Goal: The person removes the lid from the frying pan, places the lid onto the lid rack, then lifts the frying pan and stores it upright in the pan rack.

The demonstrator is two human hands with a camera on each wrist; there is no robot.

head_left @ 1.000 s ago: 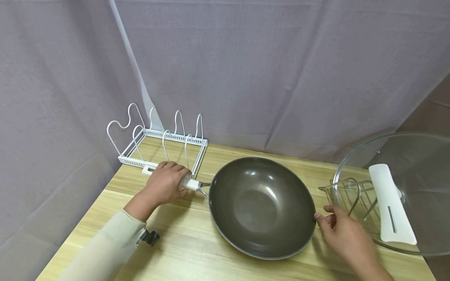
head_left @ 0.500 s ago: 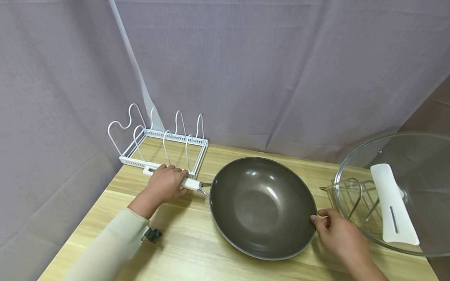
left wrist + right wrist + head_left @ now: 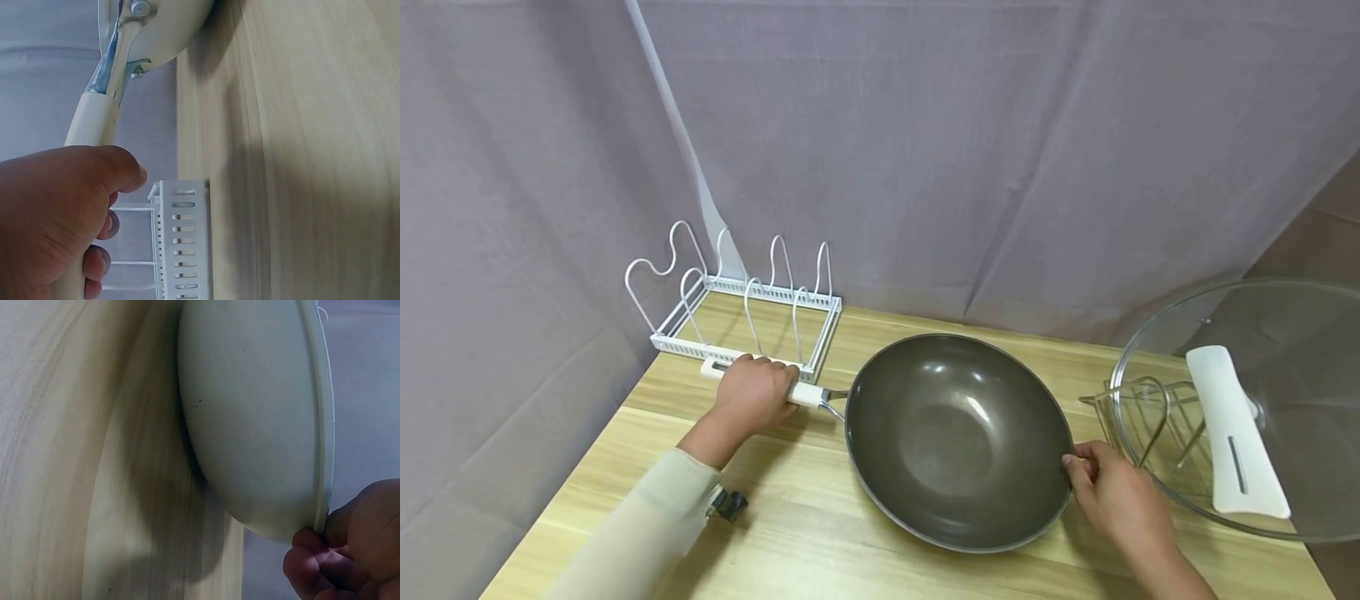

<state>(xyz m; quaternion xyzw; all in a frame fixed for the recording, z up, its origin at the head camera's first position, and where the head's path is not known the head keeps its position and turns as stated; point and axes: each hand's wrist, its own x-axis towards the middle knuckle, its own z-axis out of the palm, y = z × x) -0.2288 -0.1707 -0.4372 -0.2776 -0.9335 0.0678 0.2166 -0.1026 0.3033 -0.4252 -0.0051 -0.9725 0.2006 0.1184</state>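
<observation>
A wok [image 3: 955, 450] with a dark grey-brown inside sits on the wooden table in the head view, its mouth facing up. My left hand [image 3: 752, 396] grips its white handle [image 3: 808, 394], fingers wrapped round the middle and thumb lying along it in the left wrist view. On the opposite side, my right hand [image 3: 1120, 496] pinches the rim between thumb and fingers. The right wrist view shows the wok's pale outer wall [image 3: 256, 419], with the fingers [image 3: 306, 569] right at the rim. The wok hides most of its own base.
Behind the handle stands a white wire rack [image 3: 820, 342] with upright loops. At the right, a large glass lid [image 3: 1322, 400] with a white grip [image 3: 1236, 433] overlaps a small metal wire stand [image 3: 1108, 417]. Grey cloth [image 3: 880, 167] hangs along the table's [image 3: 790, 533] back and left.
My right hand has moved slightly left onto the wok's rim, its thumb now over the edge. The left hand keeps its hold on the handle; the wok stays nearly still.
</observation>
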